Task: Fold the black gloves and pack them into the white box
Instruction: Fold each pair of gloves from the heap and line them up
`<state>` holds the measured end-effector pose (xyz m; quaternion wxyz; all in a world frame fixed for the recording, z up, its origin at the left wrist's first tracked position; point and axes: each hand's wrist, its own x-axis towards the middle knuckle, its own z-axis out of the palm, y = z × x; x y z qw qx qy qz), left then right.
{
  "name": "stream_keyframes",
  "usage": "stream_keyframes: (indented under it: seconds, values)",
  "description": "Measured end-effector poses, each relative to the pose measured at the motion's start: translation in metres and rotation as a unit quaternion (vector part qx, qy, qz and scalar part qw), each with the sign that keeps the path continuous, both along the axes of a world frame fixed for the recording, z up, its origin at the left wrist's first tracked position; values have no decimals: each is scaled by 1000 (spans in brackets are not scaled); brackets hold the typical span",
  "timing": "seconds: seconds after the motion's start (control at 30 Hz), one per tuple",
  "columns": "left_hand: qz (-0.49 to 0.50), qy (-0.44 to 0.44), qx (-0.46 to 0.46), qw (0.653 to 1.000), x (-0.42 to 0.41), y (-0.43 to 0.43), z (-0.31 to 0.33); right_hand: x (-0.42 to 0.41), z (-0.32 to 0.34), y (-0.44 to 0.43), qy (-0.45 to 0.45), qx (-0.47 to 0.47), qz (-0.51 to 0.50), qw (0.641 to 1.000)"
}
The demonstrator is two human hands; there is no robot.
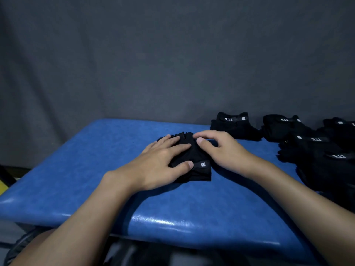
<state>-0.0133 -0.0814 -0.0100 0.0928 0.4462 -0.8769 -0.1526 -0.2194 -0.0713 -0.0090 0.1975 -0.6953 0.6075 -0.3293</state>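
A black glove (199, 170) with a small square logo lies on the blue padded table (96, 169), near its middle. My left hand (159, 162) lies flat on the glove's left side, fingers straight, thumb pressing beside the logo. My right hand (221, 148) rests at the glove's right edge, fingers loosely curved over its far end and thumb touching the fabric. No white box is in view.
Several folded black gloves marked 5.11 sit at the table's right: one stack (233, 125) at the back, another (282, 127) beside it, and a pile (322, 156) nearer the right edge. A grey cloth backdrop (153, 54) hangs behind.
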Motion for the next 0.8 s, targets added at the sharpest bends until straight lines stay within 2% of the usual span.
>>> stream_keyframes:
  seconds: [0.17,0.5,0.63,0.73,0.8]
  values:
    - [-5,11,-3,1000,0,-1,1,4,-3,-3,2,12,26,1000]
    - [7,42,-19,999,6,0,3,-5,2,5,-100,-18,68,992]
    - [10,24,0,1000,4,3,3,-6,-5,3,-59,1,56,997]
    - [13,12,8,1000,3,3,2,-4,-5,5,-13,-26,30,999]
    - [13,2,13,1000,3,3,2,-2,-4,9,4,-55,47,997]
